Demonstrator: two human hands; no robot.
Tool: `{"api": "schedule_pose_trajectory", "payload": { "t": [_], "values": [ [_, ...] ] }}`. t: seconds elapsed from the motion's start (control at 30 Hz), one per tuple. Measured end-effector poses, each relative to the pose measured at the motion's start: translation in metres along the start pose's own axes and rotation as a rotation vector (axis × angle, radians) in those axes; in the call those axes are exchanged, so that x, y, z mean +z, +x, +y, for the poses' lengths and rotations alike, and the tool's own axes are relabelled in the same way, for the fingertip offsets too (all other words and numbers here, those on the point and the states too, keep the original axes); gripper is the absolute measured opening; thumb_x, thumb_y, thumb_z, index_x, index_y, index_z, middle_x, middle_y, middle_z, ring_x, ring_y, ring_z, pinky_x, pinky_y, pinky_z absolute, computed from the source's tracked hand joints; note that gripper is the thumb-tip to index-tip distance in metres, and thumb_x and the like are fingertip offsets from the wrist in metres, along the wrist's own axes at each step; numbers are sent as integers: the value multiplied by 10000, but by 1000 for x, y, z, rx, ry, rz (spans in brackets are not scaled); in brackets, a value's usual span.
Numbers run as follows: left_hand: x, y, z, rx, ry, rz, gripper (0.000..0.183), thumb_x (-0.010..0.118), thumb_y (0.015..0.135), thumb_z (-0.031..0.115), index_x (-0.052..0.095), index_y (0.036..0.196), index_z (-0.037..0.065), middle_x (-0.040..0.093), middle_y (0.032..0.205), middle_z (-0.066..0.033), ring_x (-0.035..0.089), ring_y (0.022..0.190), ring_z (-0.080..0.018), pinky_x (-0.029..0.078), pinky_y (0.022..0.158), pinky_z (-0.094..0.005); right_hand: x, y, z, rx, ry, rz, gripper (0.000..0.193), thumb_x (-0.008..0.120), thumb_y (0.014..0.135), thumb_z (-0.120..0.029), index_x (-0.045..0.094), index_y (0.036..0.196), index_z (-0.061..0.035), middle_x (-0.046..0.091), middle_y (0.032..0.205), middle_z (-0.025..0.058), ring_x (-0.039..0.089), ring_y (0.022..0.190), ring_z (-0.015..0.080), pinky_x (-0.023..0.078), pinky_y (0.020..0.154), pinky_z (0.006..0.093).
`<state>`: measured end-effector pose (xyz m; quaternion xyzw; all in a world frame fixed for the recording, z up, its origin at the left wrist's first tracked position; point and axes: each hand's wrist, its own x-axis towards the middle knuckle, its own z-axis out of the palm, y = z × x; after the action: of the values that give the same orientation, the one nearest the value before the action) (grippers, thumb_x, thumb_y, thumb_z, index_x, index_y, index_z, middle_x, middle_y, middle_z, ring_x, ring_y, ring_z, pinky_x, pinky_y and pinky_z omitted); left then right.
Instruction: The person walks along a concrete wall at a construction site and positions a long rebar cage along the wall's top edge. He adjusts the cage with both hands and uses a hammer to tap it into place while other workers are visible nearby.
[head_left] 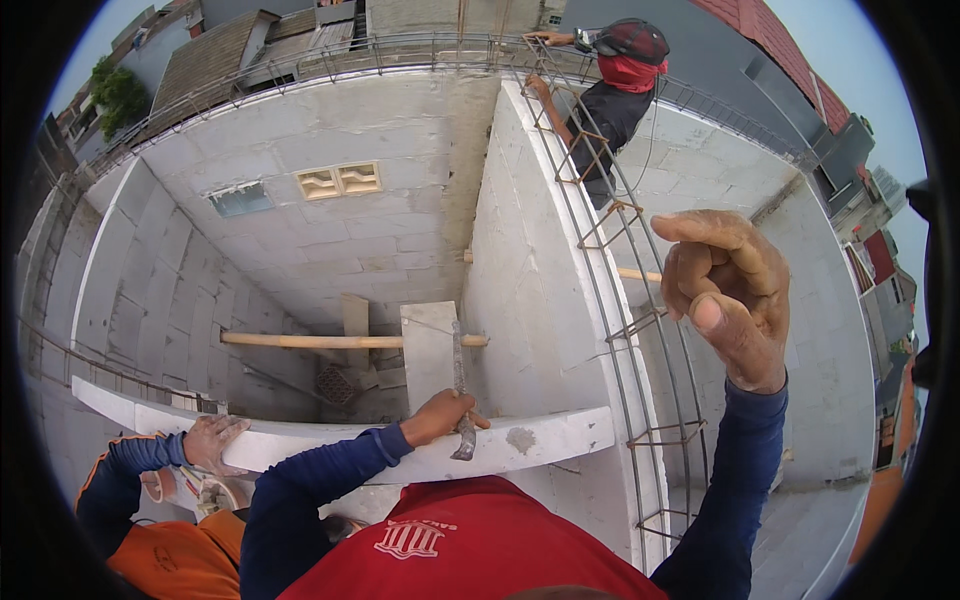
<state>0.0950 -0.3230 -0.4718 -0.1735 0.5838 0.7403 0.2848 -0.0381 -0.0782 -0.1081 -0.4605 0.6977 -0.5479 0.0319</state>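
Note:
My left hand [438, 417] is closed around a worn metal bar tool with a hooked, flattened end [464, 440]. The tool's shaft [458, 365] points away from me, over the top of a pale block wall [540, 437]. My right hand [728, 290] is raised at the right, beyond the rebar cage. Its fingers are bent, thumb and index finger apart, with nothing visible in them. The long rebar cage [640, 360] runs along the top of the cross wall [585, 270]. A grey board [428, 345] leans beyond the tool.
A co-worker in orange [185, 555] rests a hand [213, 443] on the wall at the left. Another person [625, 100] grips the rebar cage at the far end. A wooden pole [330, 341] spans the deep room below. A bucket [228, 493] stands near the orange sleeve.

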Motion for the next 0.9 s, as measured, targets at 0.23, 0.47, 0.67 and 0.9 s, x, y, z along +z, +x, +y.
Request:
{"api": "schedule_pose_trajectory", "payload": {
  "t": [0.23, 0.47, 0.67, 0.9],
  "values": [
    [-7, 4, 4, -29, -10, -1, 278, 475, 996, 162, 604, 947, -79, 747, 1042, -278, 673, 694, -167, 573, 640, -285, 17, -90, -133, 21, 505, -400, 212, 837, 873, -220, 770, 1010, -73, 589, 655, 74, 561, 496, 199, 447, 478, 325],
    [-14, -6, 8, -38, -160, -26, 233, 509, 1033, 194, 515, 1121, -22, 697, 1151, -338, 710, 785, -160, 618, 707, -260, 10, -141, -172, 98, 685, -436, 198, 885, 766, -85, 688, 775, -69, 455, 600, 41, 491, 490, 233, 332, 469, 370],
    [-10, -11, 16, 6, -135, 21, 188, 504, 1018, 203, 500, 1084, 28, 710, 1109, -336, 711, 815, -197, 608, 787, -294, 33, -200, -200, 84, 801, -4, 227, 880, 709, 36, 675, 703, -61, 449, 559, 60, 464, 446, 222, 286, 432, 347],
    [9, -28, 25, 314, 74, 15, 254, 462, 1055, 254, 577, 974, 43, 747, 1086, -263, 683, 758, -160, 564, 743, -259, 32, -237, -215, -36, 778, 13, 160, 845, 740, 30, 708, 761, -51, 493, 590, 60, 445, 417, 213, 288, 405, 339]
  ]
}}
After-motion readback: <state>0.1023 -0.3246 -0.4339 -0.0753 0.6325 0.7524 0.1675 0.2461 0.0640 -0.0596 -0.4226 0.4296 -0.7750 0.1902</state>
